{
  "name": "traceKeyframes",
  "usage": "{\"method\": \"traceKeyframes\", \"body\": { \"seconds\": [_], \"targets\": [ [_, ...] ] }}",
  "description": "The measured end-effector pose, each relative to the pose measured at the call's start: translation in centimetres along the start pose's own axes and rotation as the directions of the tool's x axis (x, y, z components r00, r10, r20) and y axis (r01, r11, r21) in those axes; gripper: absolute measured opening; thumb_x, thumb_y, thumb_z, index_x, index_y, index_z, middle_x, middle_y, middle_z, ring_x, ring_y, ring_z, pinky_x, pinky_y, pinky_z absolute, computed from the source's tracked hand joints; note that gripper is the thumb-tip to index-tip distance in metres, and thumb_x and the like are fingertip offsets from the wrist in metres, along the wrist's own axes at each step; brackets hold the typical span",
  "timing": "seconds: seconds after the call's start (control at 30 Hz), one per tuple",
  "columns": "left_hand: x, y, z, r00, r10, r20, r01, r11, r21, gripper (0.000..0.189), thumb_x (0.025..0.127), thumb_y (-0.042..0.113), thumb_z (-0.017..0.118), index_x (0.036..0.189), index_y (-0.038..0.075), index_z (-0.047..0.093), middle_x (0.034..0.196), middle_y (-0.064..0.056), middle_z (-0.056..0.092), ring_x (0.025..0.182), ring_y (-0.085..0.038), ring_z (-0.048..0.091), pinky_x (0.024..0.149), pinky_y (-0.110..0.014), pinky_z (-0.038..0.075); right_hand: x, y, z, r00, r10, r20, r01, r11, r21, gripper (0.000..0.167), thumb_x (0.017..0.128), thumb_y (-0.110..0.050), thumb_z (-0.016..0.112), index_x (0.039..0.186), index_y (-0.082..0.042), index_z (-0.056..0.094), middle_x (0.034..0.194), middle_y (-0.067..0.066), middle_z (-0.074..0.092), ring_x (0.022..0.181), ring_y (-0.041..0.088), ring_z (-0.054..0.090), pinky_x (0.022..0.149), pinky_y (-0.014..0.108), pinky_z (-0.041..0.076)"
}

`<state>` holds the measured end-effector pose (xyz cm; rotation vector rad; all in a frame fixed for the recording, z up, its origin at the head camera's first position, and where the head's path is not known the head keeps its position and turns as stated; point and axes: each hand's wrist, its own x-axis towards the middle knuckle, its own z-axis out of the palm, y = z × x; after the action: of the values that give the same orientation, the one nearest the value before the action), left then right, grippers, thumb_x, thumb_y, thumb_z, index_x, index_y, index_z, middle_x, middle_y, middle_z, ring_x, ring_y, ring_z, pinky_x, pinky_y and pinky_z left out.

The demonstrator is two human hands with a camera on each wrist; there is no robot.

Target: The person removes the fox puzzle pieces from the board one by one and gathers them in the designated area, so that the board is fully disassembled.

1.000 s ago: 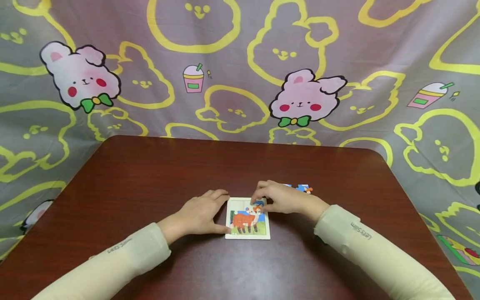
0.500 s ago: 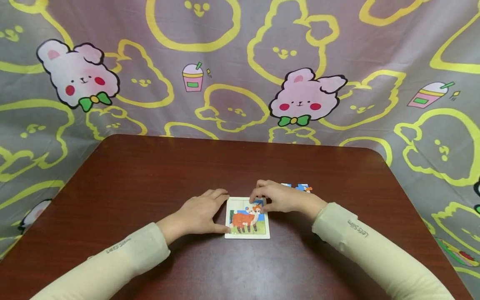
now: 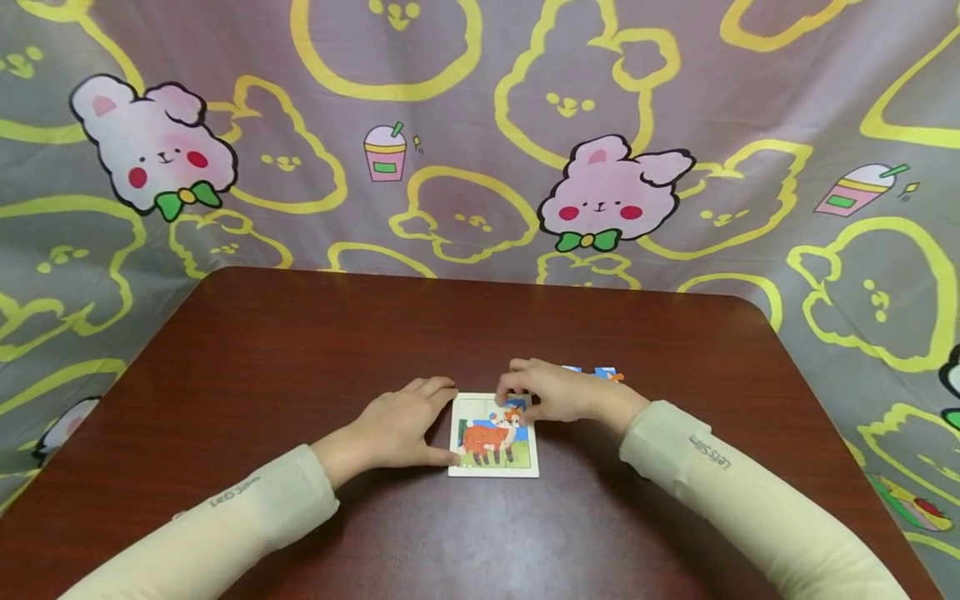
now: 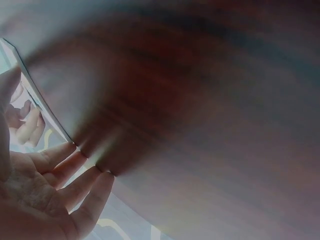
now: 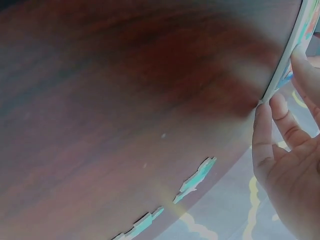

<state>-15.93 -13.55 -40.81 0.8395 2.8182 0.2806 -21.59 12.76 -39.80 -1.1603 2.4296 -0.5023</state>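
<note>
A small square jigsaw puzzle in a white frame [image 3: 495,472] lies on the table, showing an orange deer-like animal on grass. Part of its upper left is a pale bare backing. My left hand [image 3: 393,427] spreads along the frame's left side, thumb at the lower corner and fingertips at the upper one. In the left wrist view, fingertips of that hand [image 4: 45,192] touch the tabletop beside the frame. My right hand [image 3: 558,393] pinches a blue-topped puzzle piece [image 3: 516,406] at the upper right, its fingers partly hiding it. The right wrist view has this hand [image 5: 295,150] against the frame's edge.
Loose blue puzzle pieces [image 3: 606,372] lie behind the right wrist, partly covered by it. Two flat groups of pieces [image 5: 195,179] show in the right wrist view. The dark red-brown table [image 3: 337,333] ends at a patterned cloth [image 3: 465,133].
The right hand shifts very slightly to the left at the puzzle's upper right. The left hand stays in place, and the head view tilts a little.
</note>
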Motion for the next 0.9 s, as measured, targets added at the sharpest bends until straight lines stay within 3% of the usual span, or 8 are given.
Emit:
{"method": "traceKeyframes", "body": {
  "seconds": [0.23, 0.53, 0.9],
  "targets": [
    [-0.03, 0.03, 0.01, 1.000, 0.012, -0.004, -0.012, 1.000, 0.000, 0.093, 0.076, 0.061, 0.076, 0.145, 0.006, 0.048, 0.151, -0.008, 0.045, 0.136, -0.029, 0.047, 0.091, -0.049, 0.052, -0.47, -0.26, 0.09, 1.000, -0.012, -0.021, 0.012, 1.000, 0.003, 0.028, 0.088, -0.017, 0.076, 0.112, -0.022, 0.063, 0.105, -0.002, 0.054, 0.098, 0.017, 0.051, 0.083, 0.033, 0.046],
    [-0.02, 0.05, 0.07, 1.000, 0.015, -0.001, -0.015, 1.000, -0.001, 0.093, 0.075, 0.062, 0.076, 0.145, 0.007, 0.048, 0.150, -0.007, 0.046, 0.135, -0.027, 0.047, 0.091, -0.049, 0.052, -0.58, 0.03, 0.62, 0.998, -0.025, -0.052, 0.025, 1.000, 0.002, 0.034, 0.084, -0.034, 0.079, 0.111, -0.022, 0.061, 0.105, -0.004, 0.054, 0.095, 0.014, 0.050, 0.083, 0.032, 0.046],
    [-0.03, -0.11, 0.09, 0.999, 0.027, -0.025, -0.027, 1.000, 0.012, 0.092, 0.075, 0.061, 0.077, 0.143, 0.007, 0.050, 0.148, -0.007, 0.048, 0.133, -0.026, 0.049, 0.088, -0.048, 0.053, -0.38, -0.19, 0.85, 0.994, -0.066, -0.084, 0.064, 0.997, -0.034, 0.028, 0.085, -0.026, 0.079, 0.106, -0.021, 0.063, 0.098, -0.002, 0.055, 0.090, 0.014, 0.050, 0.078, 0.029, 0.045]
  ]
}}
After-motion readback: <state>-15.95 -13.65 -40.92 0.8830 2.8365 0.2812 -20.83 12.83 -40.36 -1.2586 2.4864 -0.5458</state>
